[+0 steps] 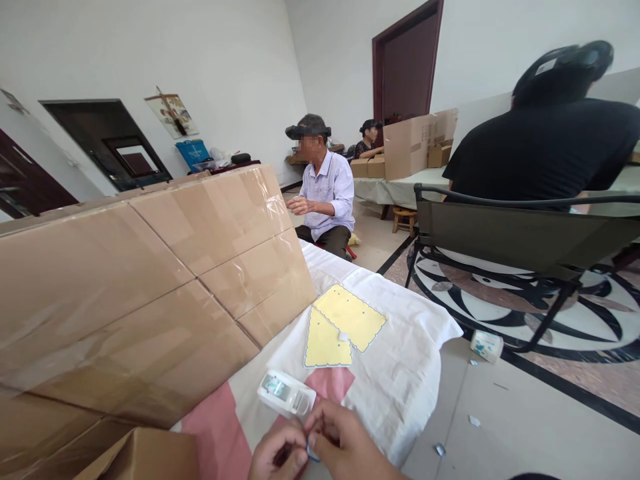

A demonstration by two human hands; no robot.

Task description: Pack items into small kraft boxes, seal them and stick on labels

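Note:
At the bottom of the head view, my left hand (278, 448) and my right hand (345, 437) meet with fingertips pinched together. Between them is a small flat piece with a blue edge (313, 453); most of it is covered by fingers, and its kind is unclear. Just beyond my fingers, a white plastic case (285, 393) with a clear window lies on the cloth. Farther off are two yellow scallop-edged sheets (353, 313), one partly overlapping the other. A small white piece (343, 337) rests where they meet.
A wall of taped cardboard boxes (200, 280) stands along the left of the white tablecloth (400, 360). An open carton (145, 460) is at lower left. A folding chair (500, 233) and a white tub (487, 347) are to the right. Other people (327, 187) sit beyond.

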